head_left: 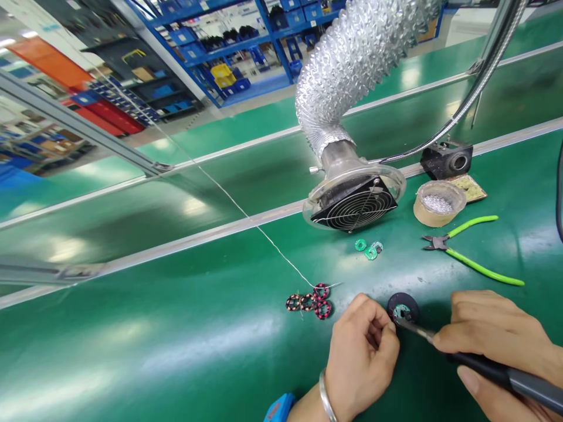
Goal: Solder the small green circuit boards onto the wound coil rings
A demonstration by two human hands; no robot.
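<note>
My right hand grips a soldering iron with a black handle. Its metal tip rests over a small green circuit board on a round black disc. My left hand is closed at the disc's left edge, thumb and forefinger pinched together; what they hold is too small to make out. Left of that hand lie several wire-wound rings, black with copper and black with red. A thin solder wire runs down from the upper left and ends above the rings.
A fume-extraction hood on a silver duct hangs over the green bench. Several small round boards lie below it. To the right are green-handled cutters, a round tub, a yellowish pad and a black holder.
</note>
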